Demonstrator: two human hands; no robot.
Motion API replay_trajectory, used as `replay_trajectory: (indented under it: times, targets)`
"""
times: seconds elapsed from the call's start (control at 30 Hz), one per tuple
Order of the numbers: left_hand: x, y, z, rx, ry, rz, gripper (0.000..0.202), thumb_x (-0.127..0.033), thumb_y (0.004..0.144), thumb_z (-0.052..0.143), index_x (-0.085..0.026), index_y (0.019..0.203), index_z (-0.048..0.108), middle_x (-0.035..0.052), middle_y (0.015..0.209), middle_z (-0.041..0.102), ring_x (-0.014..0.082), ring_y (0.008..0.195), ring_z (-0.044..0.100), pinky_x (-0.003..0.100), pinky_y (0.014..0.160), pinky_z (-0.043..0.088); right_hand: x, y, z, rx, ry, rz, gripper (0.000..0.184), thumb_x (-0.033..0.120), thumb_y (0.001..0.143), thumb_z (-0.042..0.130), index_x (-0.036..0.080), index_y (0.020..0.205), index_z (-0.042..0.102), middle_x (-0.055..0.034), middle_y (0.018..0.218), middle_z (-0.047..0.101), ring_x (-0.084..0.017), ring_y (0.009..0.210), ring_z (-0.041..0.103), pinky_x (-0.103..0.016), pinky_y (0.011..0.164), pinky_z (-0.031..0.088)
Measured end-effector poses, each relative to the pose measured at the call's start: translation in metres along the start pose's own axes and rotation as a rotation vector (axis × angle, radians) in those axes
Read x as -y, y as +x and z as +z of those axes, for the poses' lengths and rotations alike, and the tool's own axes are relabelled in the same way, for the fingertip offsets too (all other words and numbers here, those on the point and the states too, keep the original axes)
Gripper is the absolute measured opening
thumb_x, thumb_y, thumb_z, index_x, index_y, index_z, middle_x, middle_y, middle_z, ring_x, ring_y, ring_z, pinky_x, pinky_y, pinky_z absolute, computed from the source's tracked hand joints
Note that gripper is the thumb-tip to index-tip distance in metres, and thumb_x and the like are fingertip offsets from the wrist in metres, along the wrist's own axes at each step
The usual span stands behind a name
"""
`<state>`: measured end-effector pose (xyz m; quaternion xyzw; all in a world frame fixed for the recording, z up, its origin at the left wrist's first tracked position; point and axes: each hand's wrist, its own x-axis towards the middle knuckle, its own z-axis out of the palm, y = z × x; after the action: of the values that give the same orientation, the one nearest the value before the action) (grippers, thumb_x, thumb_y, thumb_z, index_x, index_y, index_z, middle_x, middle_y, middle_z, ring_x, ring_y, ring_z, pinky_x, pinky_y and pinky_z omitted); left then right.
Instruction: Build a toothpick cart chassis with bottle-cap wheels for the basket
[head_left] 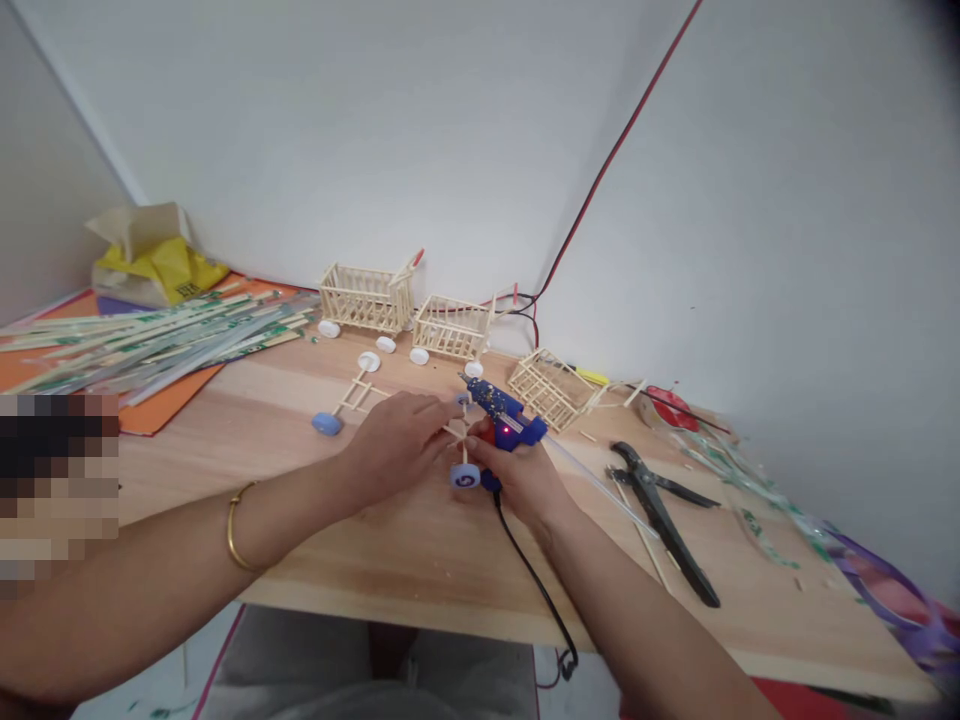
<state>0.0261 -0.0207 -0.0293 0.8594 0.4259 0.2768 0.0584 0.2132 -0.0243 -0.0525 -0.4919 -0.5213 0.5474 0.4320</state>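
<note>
My right hand is wrapped round a blue hot glue gun with a small red light lit, its nozzle pointing up and left. The thumb of that hand touches a wheeled frame of thin wooden sticks. My left hand covers the middle of this frame, its fingers closed on the sticks near the right axle. At that end are two bluish wheels, the nearer one marked with a dark swirl. Past my left hand, the other axle carries a blue wheel and a white wheel.
Stick carts stand along the wall, and a stick basket lies tilted. Black cutters rest right of the glue gun. Wrapped sticks and a yellow bag are at left. The gun's black cord hangs over the front edge.
</note>
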Motion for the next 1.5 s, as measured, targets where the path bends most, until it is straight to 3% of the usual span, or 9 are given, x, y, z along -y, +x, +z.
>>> replay_trajectory:
  times: [0.17,0.43,0.7,0.77,0.93,1.07,1.2,1.3,1.5]
  targets:
    - [0.007,0.001,-0.002,-0.068,-0.237,-0.141,0.029,-0.016,0.082,0.056,-0.019,0.111,0.058,-0.0001,0.08,0.067,0.0144,0.073,0.061,0.028,0.072,0.047,0.003,0.001,-0.002,0.0,0.147,-0.012,0.029,0.031,0.062,0.078,0.019,0.078,0.057,0.0014,0.073,0.061,-0.013,0.065,0.058,-0.027,0.063,0.045]
    - [0.019,0.005,-0.011,-0.231,-0.236,-0.182,0.012,-0.022,0.086,0.052,-0.018,0.086,0.063,0.0025,0.083,0.068,0.0143,0.076,0.06,0.026,0.074,0.047,0.005,0.004,-0.012,-0.066,0.146,-0.034,0.033,0.031,0.061,0.079,0.019,0.079,0.054,0.0018,0.073,0.058,-0.014,0.068,0.059,-0.027,0.062,0.045]
    - [0.037,0.009,-0.031,-0.43,-0.155,-0.35,0.02,-0.027,0.087,0.049,-0.019,0.093,0.065,0.0031,0.092,0.068,0.0163,0.084,0.061,0.028,0.078,0.048,0.009,0.004,-0.019,-0.099,0.182,-0.037,0.033,0.029,0.061,0.08,0.02,0.079,0.054,0.0033,0.071,0.059,-0.013,0.066,0.059,-0.024,0.056,0.042]
    - [0.039,0.009,-0.034,-0.399,-0.176,-0.382,0.024,-0.031,0.089,0.046,-0.019,0.098,0.065,0.0028,0.092,0.069,0.0162,0.082,0.062,0.028,0.077,0.048,0.012,0.003,-0.021,-0.102,0.181,-0.033,0.033,0.029,0.06,0.08,0.02,0.079,0.054,0.0032,0.072,0.058,-0.013,0.067,0.059,-0.024,0.056,0.043]
    - [0.027,0.01,-0.019,-0.127,-0.416,-0.307,0.028,-0.04,0.083,0.057,-0.017,0.096,0.068,0.0022,0.08,0.07,0.0135,0.068,0.061,0.025,0.069,0.048,0.015,0.0,-0.019,0.015,0.363,0.019,0.035,0.026,0.058,0.081,0.021,0.079,0.054,0.0044,0.072,0.058,-0.013,0.067,0.061,-0.026,0.062,0.046]
    - [0.009,0.007,-0.002,-0.107,-0.753,-0.229,0.043,-0.033,0.072,0.071,-0.018,0.111,0.062,0.0052,0.1,0.065,0.0092,0.063,0.056,0.023,0.059,0.047,0.012,-0.001,-0.011,0.097,0.449,0.071,0.033,0.024,0.059,0.081,0.021,0.077,0.054,0.0053,0.074,0.057,-0.01,0.066,0.059,-0.026,0.068,0.048]
    - [-0.003,0.004,-0.001,0.006,-1.049,-0.323,0.044,-0.027,0.074,0.071,-0.018,0.115,0.058,-0.0006,0.073,0.064,0.0092,0.058,0.056,0.02,0.053,0.043,0.009,-0.002,-0.007,0.174,0.432,0.059,0.032,0.024,0.061,0.081,0.02,0.077,0.054,0.0043,0.075,0.057,-0.01,0.063,0.056,-0.025,0.064,0.045]
    - [-0.005,0.004,-0.005,0.034,-1.145,-0.318,0.035,-0.024,0.073,0.072,-0.016,0.106,0.062,-0.0009,0.068,0.064,0.0107,0.06,0.06,0.022,0.056,0.046,0.007,-0.002,-0.007,0.212,0.405,0.064,0.032,0.025,0.061,0.081,0.02,0.079,0.054,0.0035,0.074,0.057,-0.01,0.062,0.054,-0.024,0.06,0.044]
    - [-0.007,0.004,-0.003,0.003,-1.28,-0.341,0.038,-0.023,0.068,0.076,-0.018,0.1,0.056,0.0018,0.093,0.065,0.0105,0.063,0.064,0.024,0.057,0.052,0.006,-0.002,-0.003,0.242,0.461,0.1,0.033,0.025,0.059,0.082,0.021,0.078,0.056,0.0036,0.075,0.06,-0.012,0.066,0.059,-0.025,0.064,0.047]
